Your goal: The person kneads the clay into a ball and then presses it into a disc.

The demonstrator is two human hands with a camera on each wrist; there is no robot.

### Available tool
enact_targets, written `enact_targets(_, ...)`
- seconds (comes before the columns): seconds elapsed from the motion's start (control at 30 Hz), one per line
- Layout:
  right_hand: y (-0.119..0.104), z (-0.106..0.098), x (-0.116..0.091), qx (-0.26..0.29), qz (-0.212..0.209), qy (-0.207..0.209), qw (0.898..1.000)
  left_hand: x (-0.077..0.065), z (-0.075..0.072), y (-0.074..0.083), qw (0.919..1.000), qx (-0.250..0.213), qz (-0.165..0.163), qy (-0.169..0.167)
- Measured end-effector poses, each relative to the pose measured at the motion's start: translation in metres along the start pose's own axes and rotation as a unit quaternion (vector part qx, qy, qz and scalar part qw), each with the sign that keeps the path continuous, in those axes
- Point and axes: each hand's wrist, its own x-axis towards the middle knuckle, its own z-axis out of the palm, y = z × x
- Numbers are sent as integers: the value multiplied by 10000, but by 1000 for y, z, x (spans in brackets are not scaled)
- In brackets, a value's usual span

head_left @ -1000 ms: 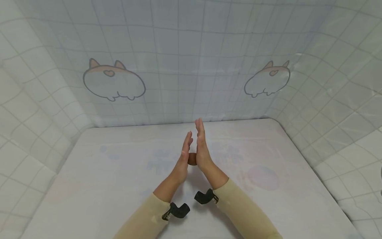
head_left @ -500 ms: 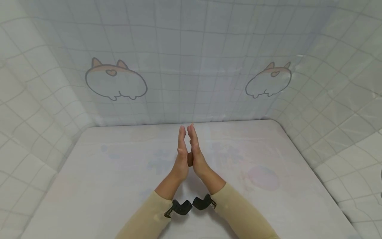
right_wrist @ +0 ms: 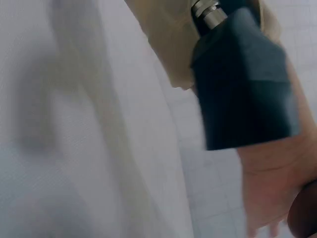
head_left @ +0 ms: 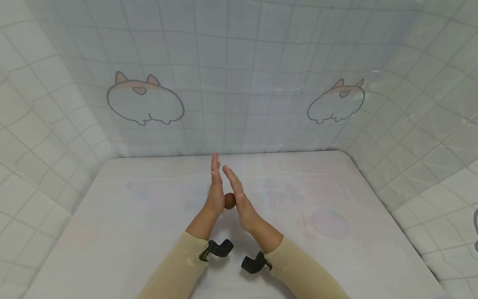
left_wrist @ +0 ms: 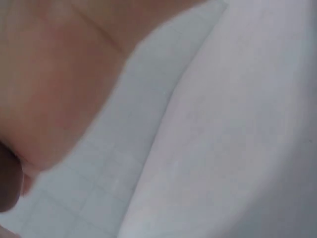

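A small smooth brown ball (head_left: 229,201) sits pressed between two palms over the table. Pressing it from the left is my left hand (head_left: 215,189), its fingers straight and pointing away from me. My right hand (head_left: 242,203) leans in from the other side with straight fingers, set slightly farther back toward me. The fingertips of both hands come close together at the top. In the left wrist view the ball (left_wrist: 9,181) shows at the left edge beside a palm. At the right edge of the right wrist view, the ball (right_wrist: 303,210) lies against the left hand (right_wrist: 271,181).
A white table (head_left: 123,232) with faint pastel prints lies under the hands. Behind it rises a grid-patterned curtain (head_left: 239,91) with two animal drawings, and similar sheets hang at both sides. Black wrist cameras jut inward from both cream sleeves (head_left: 302,265).
The hands slide past each other with the ball between them: the right hand led, then both were nearly level, now the left is ahead. Hands and ball have shifted left.
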Motion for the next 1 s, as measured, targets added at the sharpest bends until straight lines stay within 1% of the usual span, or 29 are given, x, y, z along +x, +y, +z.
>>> enact_targets(0.07,-2,0,1,-108,-134,101,9998,-2,-1,-2,9995,144,-216,-161)
enact_targets(0.17,-2,-3,5,-141,-170,450,9987,-7,2,-4,9970,289,-537,-479)
enact_targets(0.27,0,-6,9,-36,37,908,9959,-12,8,-6,9937,405,-719,-756)
enact_targets(0.33,2,-7,11,-2,242,1195,9925,-16,12,-4,9918,436,-759,-936)
enact_targets(0.43,6,-9,13,90,628,1492,9868,-19,16,0,9913,460,-600,-1079)
enact_targets(0.53,9,-12,15,250,1005,1630,9812,-22,17,3,9923,440,-239,-1133)
enact_targets(0.6,10,-14,17,368,1205,1681,9777,-23,17,3,9927,314,27,-1161)
enact_targets(0.67,13,-17,19,371,1341,1670,9761,-23,17,3,9928,39,269,-1170)
enact_targets(0.83,20,-20,19,-13,1551,1429,9775,-23,16,6,9896,-619,713,-1083)
enact_targets(0.9,24,-19,18,-73,1601,1254,9791,-22,15,8,9894,-723,769,-997)
enact_targets(1.0,28,-17,15,13,1596,1002,9821,-20,15,11,9901,-800,757,-875)
